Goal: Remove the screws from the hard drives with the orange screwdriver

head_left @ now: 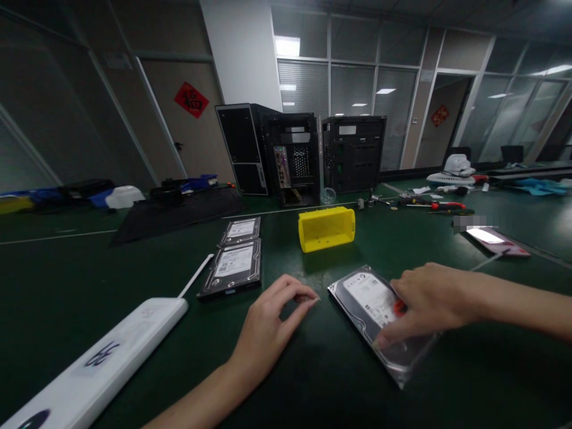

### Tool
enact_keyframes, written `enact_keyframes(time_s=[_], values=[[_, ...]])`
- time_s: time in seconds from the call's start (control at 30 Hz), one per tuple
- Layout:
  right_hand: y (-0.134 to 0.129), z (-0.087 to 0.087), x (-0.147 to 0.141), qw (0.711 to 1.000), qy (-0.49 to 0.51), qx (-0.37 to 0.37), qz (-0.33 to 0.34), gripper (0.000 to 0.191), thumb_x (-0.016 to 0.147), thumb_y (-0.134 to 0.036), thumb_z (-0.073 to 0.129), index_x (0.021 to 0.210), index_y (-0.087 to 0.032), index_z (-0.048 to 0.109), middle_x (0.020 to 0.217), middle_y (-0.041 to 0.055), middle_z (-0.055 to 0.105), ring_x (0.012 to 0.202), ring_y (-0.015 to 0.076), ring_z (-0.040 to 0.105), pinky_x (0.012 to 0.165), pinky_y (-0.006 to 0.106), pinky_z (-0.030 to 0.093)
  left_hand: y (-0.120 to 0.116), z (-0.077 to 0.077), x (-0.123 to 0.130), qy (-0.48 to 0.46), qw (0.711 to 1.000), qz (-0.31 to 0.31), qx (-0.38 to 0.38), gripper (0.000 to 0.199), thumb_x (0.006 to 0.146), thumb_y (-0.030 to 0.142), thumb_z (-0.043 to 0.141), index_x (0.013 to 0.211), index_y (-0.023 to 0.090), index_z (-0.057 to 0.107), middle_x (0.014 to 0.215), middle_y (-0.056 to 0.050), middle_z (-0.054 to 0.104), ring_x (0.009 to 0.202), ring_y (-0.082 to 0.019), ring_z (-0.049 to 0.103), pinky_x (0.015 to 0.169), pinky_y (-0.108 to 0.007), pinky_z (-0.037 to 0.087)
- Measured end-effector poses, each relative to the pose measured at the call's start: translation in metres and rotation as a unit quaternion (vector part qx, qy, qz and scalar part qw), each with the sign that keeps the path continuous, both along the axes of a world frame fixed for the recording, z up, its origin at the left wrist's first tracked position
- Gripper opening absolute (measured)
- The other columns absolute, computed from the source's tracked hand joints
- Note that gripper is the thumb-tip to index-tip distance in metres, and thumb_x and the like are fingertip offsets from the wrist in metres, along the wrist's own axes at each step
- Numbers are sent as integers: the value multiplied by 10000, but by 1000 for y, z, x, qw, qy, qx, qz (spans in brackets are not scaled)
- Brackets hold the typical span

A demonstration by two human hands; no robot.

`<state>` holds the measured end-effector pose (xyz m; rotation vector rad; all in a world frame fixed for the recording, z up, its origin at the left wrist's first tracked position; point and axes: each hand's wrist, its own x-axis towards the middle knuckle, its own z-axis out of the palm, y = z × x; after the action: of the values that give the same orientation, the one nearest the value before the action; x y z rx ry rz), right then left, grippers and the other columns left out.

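My right hand (pixel 429 301) is closed over a hard drive (pixel 369 298) with a white label, its thumb along the near edge and its fingers at the far side. The drive looks slightly tilted on the green table. Something red shows under the palm, and a thin metal rod sticks out beyond the wrist; whether they are one tool I cannot tell. To the left of the drive, my left hand (pixel 272 319) has thumb and fingertips pinched together. Anything between those tips is too small to make out. Two more hard drives, a near one (pixel 235 265) and a far one (pixel 241 229), lie beyond my left hand.
A yellow bin (pixel 326 232) lies with its opening facing me. Behind it stand black computer cases (pixel 290 161). A white power strip (pixel 111 351) crosses the left front. Red-handled tools (pixel 447 205) and a phone (pixel 496 239) lie at the right, a dark mat (pixel 174 214) at the left.
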<state>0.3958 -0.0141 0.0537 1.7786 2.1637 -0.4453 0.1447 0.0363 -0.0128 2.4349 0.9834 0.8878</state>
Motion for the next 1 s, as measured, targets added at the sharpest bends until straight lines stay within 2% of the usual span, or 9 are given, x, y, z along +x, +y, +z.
enact_keyframes(time_s=[0.1, 0.2, 0.33, 0.43, 0.53, 0.63, 0.8, 0.87, 1.0], values=[[-14, -10, 5, 995, 93, 6, -41, 829, 620, -773, 444, 1169, -166, 577, 926, 141, 658, 780, 299, 629, 677, 431, 481, 1, -1, 2, 11, 1000, -2, -10, 127, 881, 217, 487, 904, 211, 612, 913, -11, 574, 847, -151, 558, 752, -282, 462], [-26, -23, 6, 973, 211, -12, -92, 926, 667, -721, 473, 1411, -210, 267, 1058, 131, 630, 851, 270, 627, 733, 397, 488, 4, -1, 4, 22, 1000, -1, -18, 136, 888, 214, 477, 905, 209, 612, 915, -8, 571, 854, -150, 555, 756, -286, 458], [-19, -34, 7, 928, 339, -101, -118, 1026, 713, -685, 468, 1446, -178, -42, 983, 108, 662, 666, 193, 646, 623, 318, 508, 12, 0, 7, 24, 1000, -10, -16, 139, 893, 208, 471, 909, 198, 609, 911, -8, 562, 857, -145, 551, 763, -287, 454], [1, -35, 10, 919, 358, -122, -111, 985, 739, -687, 429, 1447, -165, -12, 902, 90, 678, 626, 167, 632, 601, 296, 507, 23, -1, 10, 20, 1000, -20, -3, 138, 890, 206, 476, 906, 185, 611, 907, -11, 558, 854, -144, 551, 769, -289, 455], [20, -37, 13, 926, 352, -99, -98, 980, 703, -669, 506, 1443, -153, 123, 1162, 151, 585, 673, 139, 624, 661, 279, 509, 33, -1, 13, 17, 999, -36, 6, 131, 883, 196, 487, 906, 179, 615, 909, -12, 557, 855, -143, 550, 776, -292, 456], [27, -39, 19, 923, 359, -113, -76, 997, 682, -639, 557, 1447, -180, 111, 1351, 180, 419, 733, 155, 636, 684, 296, 514, 36, -2, 15, 20, 999, -47, 5, 129, 883, 180, 486, 914, 180, 612, 916, -14, 550, 871, -144, 546, 789, -295, 454], [4, -40, 33, 949, 306, -75, -10, 1204, 555, -591, 697, 1436, -273, -59, 1413, 110, 368, 1183, 282, 474, 993, 402, 360, 32, -4, 14, 32, 998, -59, 12, 147, 892, 180, 468, 912, 182, 614, 927, -22, 552, 891, -149, 542, 811, -304, 449], [-13, -41, 34, 955, 288, -74, 18, 1308, 471, -578, 748, 1423, -283, -100, 1420, 100, 365, 1231, 309, 423, 1028, 423, 316, 32, -5, 14, 40, 997, -62, 17, 152, 893, 187, 466, 912, 183, 617, 922, -25, 556, 888, -154, 545, 815, -313, 451], [-40, -47, 23, 968, 250, 20, 0, 1221, 506, -628, 698, 1425, -317, -44, 1443, 87, 331, 1211, 366, 434, 983, 483, 358, 32, -5, 14, 58, 996, -65, 27, 163, 897, 199, 456, 915, 183, 617, 927, -29, 556, 893, -157, 546, 824, -318, 450]])
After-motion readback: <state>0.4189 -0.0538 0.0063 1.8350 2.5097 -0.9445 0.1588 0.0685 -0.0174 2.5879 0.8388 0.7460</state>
